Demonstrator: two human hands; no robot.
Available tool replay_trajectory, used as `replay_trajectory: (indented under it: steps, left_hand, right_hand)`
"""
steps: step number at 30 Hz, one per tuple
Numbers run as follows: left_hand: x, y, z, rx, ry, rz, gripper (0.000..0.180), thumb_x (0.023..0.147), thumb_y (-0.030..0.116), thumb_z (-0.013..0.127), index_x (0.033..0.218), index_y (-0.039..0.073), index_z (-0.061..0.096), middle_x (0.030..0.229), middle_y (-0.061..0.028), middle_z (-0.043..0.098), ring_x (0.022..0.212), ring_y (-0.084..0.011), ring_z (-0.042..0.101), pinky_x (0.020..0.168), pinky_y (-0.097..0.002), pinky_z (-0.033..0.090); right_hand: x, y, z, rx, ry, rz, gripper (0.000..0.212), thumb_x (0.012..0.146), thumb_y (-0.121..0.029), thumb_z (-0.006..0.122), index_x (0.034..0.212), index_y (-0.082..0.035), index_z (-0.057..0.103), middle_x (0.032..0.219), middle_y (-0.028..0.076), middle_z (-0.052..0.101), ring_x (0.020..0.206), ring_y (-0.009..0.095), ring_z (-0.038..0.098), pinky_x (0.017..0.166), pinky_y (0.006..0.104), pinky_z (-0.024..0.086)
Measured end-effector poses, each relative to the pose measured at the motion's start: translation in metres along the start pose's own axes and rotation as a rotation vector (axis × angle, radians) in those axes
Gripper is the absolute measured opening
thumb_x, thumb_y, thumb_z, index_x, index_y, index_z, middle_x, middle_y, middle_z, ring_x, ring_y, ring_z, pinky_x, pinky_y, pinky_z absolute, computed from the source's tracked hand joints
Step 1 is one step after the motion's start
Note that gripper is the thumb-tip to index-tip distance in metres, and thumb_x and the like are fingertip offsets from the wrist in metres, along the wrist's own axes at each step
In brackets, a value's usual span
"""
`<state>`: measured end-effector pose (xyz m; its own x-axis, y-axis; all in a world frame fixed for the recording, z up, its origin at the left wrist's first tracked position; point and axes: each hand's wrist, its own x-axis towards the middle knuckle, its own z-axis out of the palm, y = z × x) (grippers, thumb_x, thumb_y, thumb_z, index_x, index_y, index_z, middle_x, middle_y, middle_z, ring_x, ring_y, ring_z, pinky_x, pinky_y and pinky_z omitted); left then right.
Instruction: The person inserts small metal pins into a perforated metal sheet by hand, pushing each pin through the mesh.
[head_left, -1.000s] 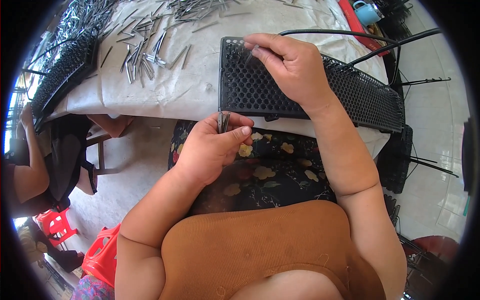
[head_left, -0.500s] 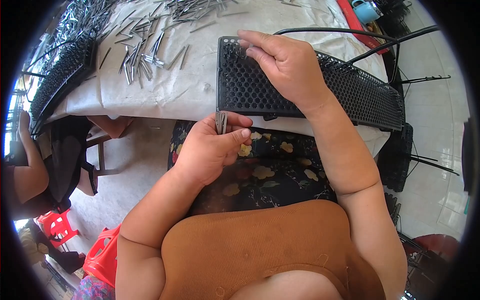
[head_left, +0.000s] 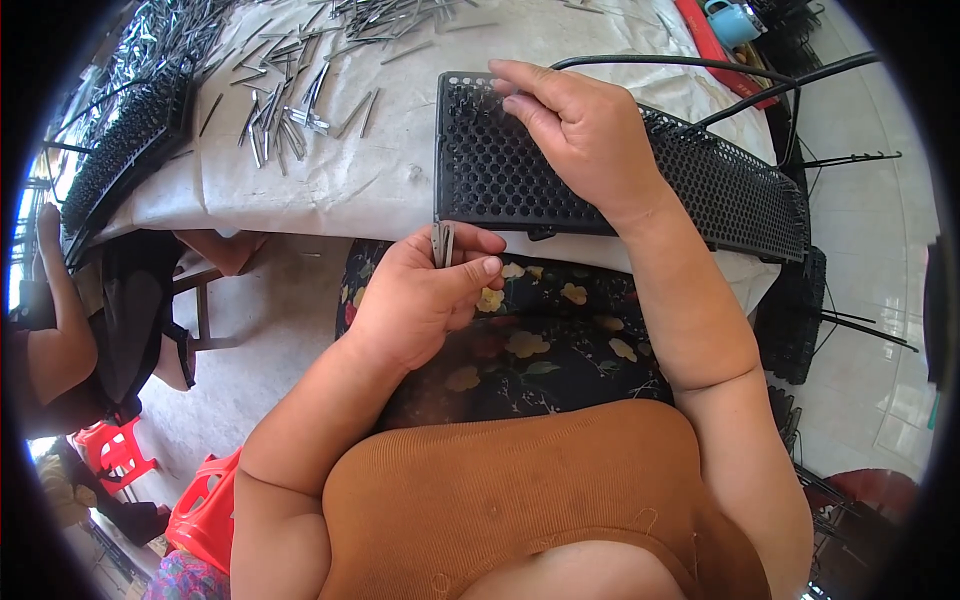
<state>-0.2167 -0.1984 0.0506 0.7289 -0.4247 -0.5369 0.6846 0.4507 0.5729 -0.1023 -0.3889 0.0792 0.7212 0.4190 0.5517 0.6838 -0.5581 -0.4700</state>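
Observation:
A small bundle of thin metal strips (head_left: 442,245) stands upright in the curled fingers of my left hand (head_left: 425,290), just below the near left corner of a black perforated rack (head_left: 520,185). My right hand (head_left: 590,125) is over the rack's far left part, thumb and forefinger brought together in a pinch. Whatever lies between those fingertips is too small to make out. Under them, several dark pieces stick up from the rack's holes near its far left corner.
Loose metal strips (head_left: 290,120) lie scattered on the white-covered table (head_left: 330,190), with a heap at the far left. Another black rack (head_left: 130,155) stands there, beside a co-worker's arm (head_left: 60,290). Black cables (head_left: 680,62) arch behind my rack. A blue mug (head_left: 732,22) is at the far right.
My right hand has shifted slightly to the right over the rack. My left hand with the metal strips stays in place. At the left, the co-worker's hand has moved a little.

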Motion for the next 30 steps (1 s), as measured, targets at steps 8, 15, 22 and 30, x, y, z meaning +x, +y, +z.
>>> replay_trajectory:
  steps: [8, 15, 22, 30]
  left_hand:
    - [-0.002, 0.001, 0.002, -0.011, -0.003, -0.002, 0.017, 0.093, 0.002, 0.064, 0.109, 0.001, 0.059, 0.087, -0.0077, 0.066, 0.054, -0.0034, 0.043, 0.044, -0.0184, 0.028]
    - [-0.003, 0.0, 0.003, -0.021, -0.01, 0.016, 0.02, 0.093, 0.004, 0.066, 0.111, 0.0, 0.058, 0.088, -0.0074, 0.066, 0.056, -0.0035, 0.044, 0.045, -0.0182, 0.029]
    - [-0.004, 0.003, 0.004, -0.114, -0.112, -0.036, 0.022, 0.095, 0.004, 0.062, 0.115, -0.001, 0.057, 0.094, -0.0092, 0.065, 0.069, -0.0079, 0.053, 0.056, -0.0219, 0.039]
    - [-0.008, 0.003, 0.009, -0.146, -0.2, -0.042, 0.035, 0.097, 0.005, 0.053, 0.129, -0.006, 0.054, 0.106, -0.0142, 0.065, 0.091, -0.0184, 0.061, 0.077, -0.0314, 0.05]
  right_hand:
    - [-0.003, 0.004, -0.003, -0.065, -0.023, -0.022, 0.026, 0.089, -0.005, 0.067, 0.115, -0.005, 0.07, 0.097, 0.01, 0.075, 0.086, 0.019, 0.073, 0.076, 0.0277, 0.057]
    - [-0.004, 0.005, -0.004, -0.123, 0.009, -0.067, 0.024, 0.089, -0.005, 0.068, 0.112, -0.006, 0.071, 0.092, 0.01, 0.074, 0.08, 0.02, 0.071, 0.072, 0.0286, 0.056]
    - [-0.006, 0.014, 0.002, -0.133, -0.038, -0.141, 0.023, 0.084, -0.011, 0.07, 0.106, -0.008, 0.073, 0.095, 0.011, 0.072, 0.089, 0.03, 0.066, 0.08, 0.0397, 0.053]
    - [-0.027, -0.02, -0.006, 0.052, 0.027, 0.005, 0.023, 0.08, -0.011, 0.073, 0.103, -0.004, 0.072, 0.104, 0.012, 0.071, 0.088, 0.029, 0.067, 0.078, 0.0375, 0.053]
